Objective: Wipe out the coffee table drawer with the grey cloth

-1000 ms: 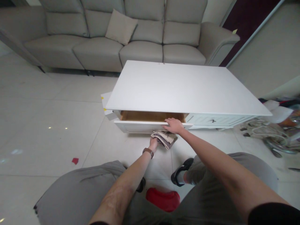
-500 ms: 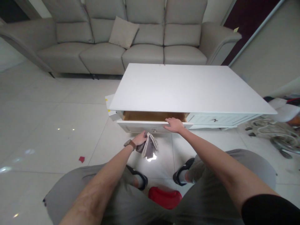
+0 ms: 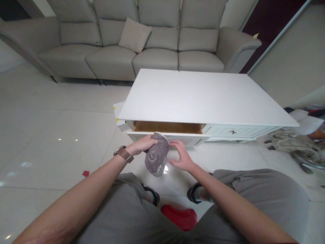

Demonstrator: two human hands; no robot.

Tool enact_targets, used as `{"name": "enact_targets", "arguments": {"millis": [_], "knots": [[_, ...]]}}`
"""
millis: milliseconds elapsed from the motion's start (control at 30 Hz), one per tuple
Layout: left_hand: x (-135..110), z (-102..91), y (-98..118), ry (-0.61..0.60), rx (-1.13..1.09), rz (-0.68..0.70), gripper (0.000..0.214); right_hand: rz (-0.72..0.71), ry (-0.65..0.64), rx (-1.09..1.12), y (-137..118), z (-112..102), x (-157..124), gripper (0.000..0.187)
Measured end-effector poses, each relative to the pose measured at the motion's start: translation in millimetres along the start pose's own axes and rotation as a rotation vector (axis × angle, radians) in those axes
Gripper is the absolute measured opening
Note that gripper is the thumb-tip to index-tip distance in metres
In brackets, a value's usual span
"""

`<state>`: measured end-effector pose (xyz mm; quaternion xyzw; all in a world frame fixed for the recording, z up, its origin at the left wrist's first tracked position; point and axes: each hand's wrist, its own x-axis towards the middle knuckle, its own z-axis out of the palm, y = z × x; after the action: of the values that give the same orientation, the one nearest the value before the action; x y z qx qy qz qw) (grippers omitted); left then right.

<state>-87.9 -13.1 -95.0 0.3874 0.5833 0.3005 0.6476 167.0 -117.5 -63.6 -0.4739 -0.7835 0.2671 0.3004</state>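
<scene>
My left hand [image 3: 144, 143] grips a grey-brown cloth [image 3: 156, 156], folded into a bundle, with the thumb over its upper left side. At the cloth's right edge is my right hand [image 3: 181, 156], thumb and fingers apart; whether the fingertips touch the cloth I cannot tell. Just beyond both hands, the drawer [image 3: 195, 138] of a white coffee table [image 3: 203, 98] is pulled partway out, and its bare wooden inside shows. The cloth hides the drawer's knob and part of its front.
A red plastic object [image 3: 181, 217] lies on the floor between my feet. A second drawer [image 3: 232, 130] is closed at the right. Behind the table stands a grey sofa [image 3: 157, 59] with a cushion [image 3: 134, 35]. Coiled hoses or cords [image 3: 296, 144] lie at the far right.
My right hand has left the drawer's front edge and come down beside the cloth. My left hand has raised and turned the cloth. The drawer stays partly out.
</scene>
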Motion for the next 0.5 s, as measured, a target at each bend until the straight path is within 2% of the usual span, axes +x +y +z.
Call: {"name": "enact_targets", "arguments": {"millis": [67,100,167,267,300,367,433,500], "knots": [[-17.8,16.0,12.3,-0.088,-0.027,-0.096,0.017,0.008,-0.045,0.194,-22.9,28.2,-10.2,0.115],[-26.6,25.3,18.6,-0.117,-0.055,-0.131,0.016,0.07,-0.007,0.286,-31.8,41.0,-11.8,0.123],[-42.5,41.1,31.7,-0.175,-0.084,-0.173,0.018,0.209,0.136,0.418,-42.1,62.0,-10.7,0.116],[-57.4,48.6,54.5,-0.24,0.099,-0.152,0.041,0.358,0.326,0.543,-34.3,84.2,-10.5,0.082],[-59.5,46.4,62.5,-0.24,0.223,-0.1,0.049,0.418,0.381,0.578,-25.5,90.4,-13.0,0.073],[-59.4,37.1,76.3,-0.179,0.51,0.106,0.058,0.617,0.52,0.659,-1.2,102.0,-21.2,0.057],[-54.6,24.8,83.6,-0.065,0.782,0.392,0.052,0.85,0.686,0.785,26.4,111.8,-28.4,0.042],[-46.5,13.1,82.2,0.008,1.012,0.599,0.043,0.939,0.775,0.913,50.6,118.1,-27.9,0.032]]}}
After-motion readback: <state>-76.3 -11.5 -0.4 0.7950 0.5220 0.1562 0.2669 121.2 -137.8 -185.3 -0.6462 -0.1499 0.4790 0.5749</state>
